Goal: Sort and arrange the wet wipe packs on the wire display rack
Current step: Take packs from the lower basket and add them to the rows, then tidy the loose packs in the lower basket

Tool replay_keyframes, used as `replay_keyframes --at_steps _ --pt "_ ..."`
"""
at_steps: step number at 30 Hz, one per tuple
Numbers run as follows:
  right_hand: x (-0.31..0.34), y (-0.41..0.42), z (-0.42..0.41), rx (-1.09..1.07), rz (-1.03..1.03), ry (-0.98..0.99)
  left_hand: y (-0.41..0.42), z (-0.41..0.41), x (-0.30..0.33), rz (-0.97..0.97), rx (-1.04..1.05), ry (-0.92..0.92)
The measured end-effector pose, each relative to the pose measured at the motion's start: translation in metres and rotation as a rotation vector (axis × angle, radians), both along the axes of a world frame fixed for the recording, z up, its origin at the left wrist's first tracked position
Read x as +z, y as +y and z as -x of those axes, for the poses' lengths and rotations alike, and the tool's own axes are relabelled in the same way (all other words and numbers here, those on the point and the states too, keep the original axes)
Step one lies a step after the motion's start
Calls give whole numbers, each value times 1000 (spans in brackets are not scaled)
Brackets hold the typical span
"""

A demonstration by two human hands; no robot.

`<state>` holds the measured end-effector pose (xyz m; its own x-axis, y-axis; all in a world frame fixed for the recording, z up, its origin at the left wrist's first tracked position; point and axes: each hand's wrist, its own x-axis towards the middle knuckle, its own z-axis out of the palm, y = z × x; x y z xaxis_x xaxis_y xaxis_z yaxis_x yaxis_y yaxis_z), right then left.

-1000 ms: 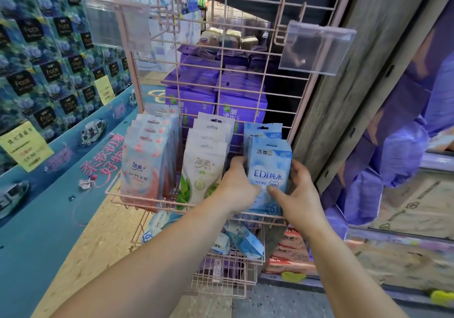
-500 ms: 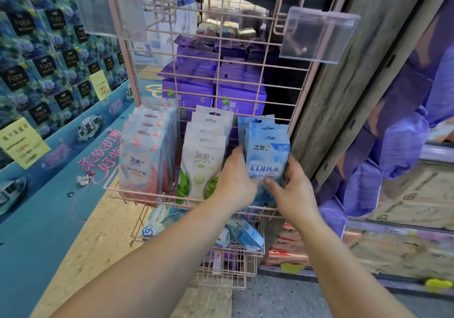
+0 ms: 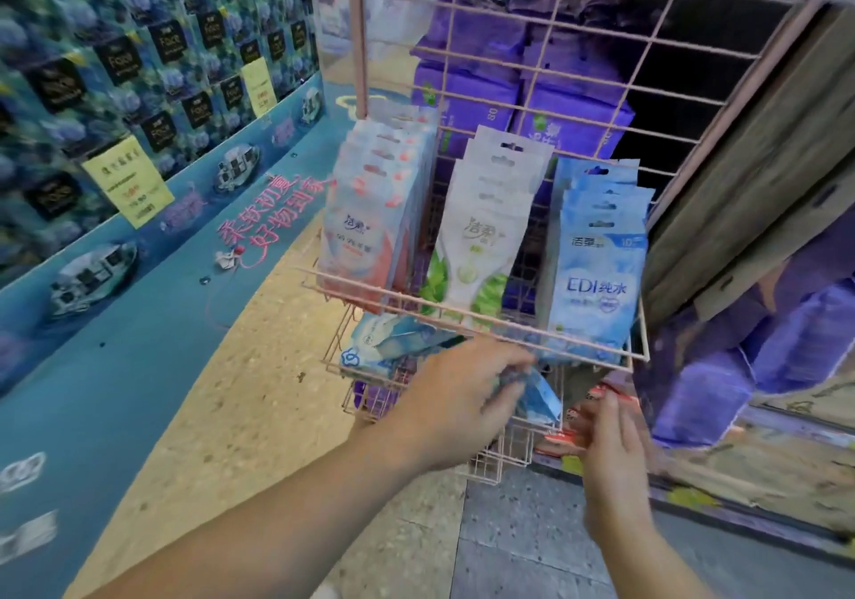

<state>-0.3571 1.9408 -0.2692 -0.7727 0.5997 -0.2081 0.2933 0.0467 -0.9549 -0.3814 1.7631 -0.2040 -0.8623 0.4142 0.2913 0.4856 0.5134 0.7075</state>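
- Head view, rack: three upright rows of wet wipe packs are carried in the upper basket of the pink wire display rack (image 3: 467,316). A pink-and-white row (image 3: 365,228) is placed at the left, a white-and-green row (image 3: 481,247) in the middle and a blue row (image 3: 597,274) at the right.
- Head view, lower basket: loose blue packs (image 3: 388,344) are seen lying flat and unsorted in the lower basket (image 3: 370,402), just beneath the upper one.
- Head view, left hand: the left hand (image 3: 458,404) is curled closed on a blue wet wipe pack (image 3: 539,395), which is held tilted at the lower basket. The exact finger placement is blurred.
- Head view, right hand: the right hand (image 3: 610,441) is held just beside that pack with fingers loosely spread. Whether the pack is touched cannot be told; nothing is seen to be gripped.
- Handling, as judged: the packs are expected to be light, soft and pliable, with a smooth film skin that may slip under a light pinch. Fragility is not expected, though creasing is possible.
- Hold point, as judged: the stiffer sealed top edge with the hang slot, visible on the upright rows, is recommended for the pinch. Alternatively, the flat faces may be held between thumb and fingers.
- Placement, as judged: each pack should be slid upright behind its matching row, bottom edge first.
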Motion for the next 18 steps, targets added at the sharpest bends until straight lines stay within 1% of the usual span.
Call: replay_keyframes --at_steps 1,2,4,6,7,8,10,13,14,15,16,17,18 --pt "-4 -10 -3 65 24 -65 -15 -3 -15 44 -2 -53" --pt "-7 -18 -4 155 8 -117 -27 -2 -28 73 46 -80" --pt "-7 -32 2 340 -107 -203 -46 8 -49 124 228 -123" --pt "-5 -45 15 433 -186 -224 -59 25 -64 161 438 -172" --pt "-3 -51 22 454 -208 -242 -63 34 -72 189 506 -192" --pt "-2 -58 30 471 -235 -245 -64 44 -78 228 538 -206" --pt "2 -72 42 529 -285 -254 -65 61 -88 332 510 -245" --pt "4 -87 57 564 -318 -283 -66 80 -98 391 473 -326" --pt "0 -88 62 550 -322 -292 -68 84 -95 385 459 -351" --pt "-3 -87 66 537 -408 -309 -72 89 -96 368 427 -387" --pt "-5 -85 71 487 -495 -256 -78 92 -92 357 416 -417" --pt "-5 -83 77 474 -593 -249 -86 93 -90 273 429 -471" --pt "-6 -80 83 426 -563 -213 -90 92 -91 106 466 -549"
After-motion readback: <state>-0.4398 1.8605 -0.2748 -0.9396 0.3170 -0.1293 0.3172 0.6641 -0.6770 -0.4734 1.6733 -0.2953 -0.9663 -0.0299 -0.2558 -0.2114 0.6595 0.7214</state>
